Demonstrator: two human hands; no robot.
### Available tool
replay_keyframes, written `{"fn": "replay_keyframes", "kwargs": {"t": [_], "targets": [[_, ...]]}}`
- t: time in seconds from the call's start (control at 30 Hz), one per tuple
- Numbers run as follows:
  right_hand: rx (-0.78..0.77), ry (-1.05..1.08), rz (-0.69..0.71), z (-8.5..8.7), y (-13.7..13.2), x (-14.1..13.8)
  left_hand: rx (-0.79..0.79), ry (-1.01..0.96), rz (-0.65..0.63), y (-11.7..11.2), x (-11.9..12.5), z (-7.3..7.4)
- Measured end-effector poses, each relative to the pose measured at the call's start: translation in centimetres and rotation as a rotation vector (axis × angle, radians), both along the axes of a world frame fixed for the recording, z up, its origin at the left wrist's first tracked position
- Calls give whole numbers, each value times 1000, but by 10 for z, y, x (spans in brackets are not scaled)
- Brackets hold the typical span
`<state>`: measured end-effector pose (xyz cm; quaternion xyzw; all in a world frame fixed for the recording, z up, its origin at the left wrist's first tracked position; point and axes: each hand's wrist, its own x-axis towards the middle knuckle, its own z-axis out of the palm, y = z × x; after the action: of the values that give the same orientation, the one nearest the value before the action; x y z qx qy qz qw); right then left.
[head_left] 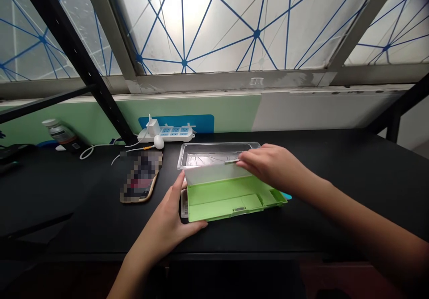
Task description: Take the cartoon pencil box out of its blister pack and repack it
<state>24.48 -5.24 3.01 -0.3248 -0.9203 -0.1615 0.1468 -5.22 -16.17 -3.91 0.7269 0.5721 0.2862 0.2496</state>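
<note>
A light green plastic case (221,200) with molded compartments lies tilted in the middle of the black desk. Along its back edge rises a whitish panel (208,174). My left hand (170,214) grips the case's left end, thumb along the front lower edge and fingers behind. Over the panel, my right hand (268,162) pinches a thin pale stick-like piece (231,161); its far part is hidden by the fingers. Behind the panel sits a clear plastic tray (219,147). Another clear container edge (184,204) peeks out under the case's left side.
To the left lies a phone (142,178) with a blurred screen. A white power strip (176,133) with a charger and cable stands against the wall. Further left are a dark bottle (63,136) with a white cap and a black frame post (107,107). Windows close off the back.
</note>
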Motion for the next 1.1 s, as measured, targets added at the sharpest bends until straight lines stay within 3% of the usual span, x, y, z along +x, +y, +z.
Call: {"fn": "replay_keyframes", "kwargs": {"t": [0.13,0.4,0.5,0.6,0.7,0.87,1.0,1.1], "targets": [[4,147,-38,-6,4,16,-35,20,15,-1,-1,2],[-84,291,18,-52,-51,60,-9,-6,54,5,0,9],[-143,425,-59,-59,-56,66,21,-8,-31,7,-3,6],[-238,515,-193,-56,-51,66,12,50,-72,8,-4,3],[-263,448,-261,-46,-46,56,4,112,-58,9,-2,3],[-100,296,-234,-32,-58,12,-16,155,-96,13,3,6],[-207,211,-161,-31,-61,-24,-30,165,-29,15,6,3],[-281,175,-172,-34,-51,-36,-5,97,41,14,3,-2]]}}
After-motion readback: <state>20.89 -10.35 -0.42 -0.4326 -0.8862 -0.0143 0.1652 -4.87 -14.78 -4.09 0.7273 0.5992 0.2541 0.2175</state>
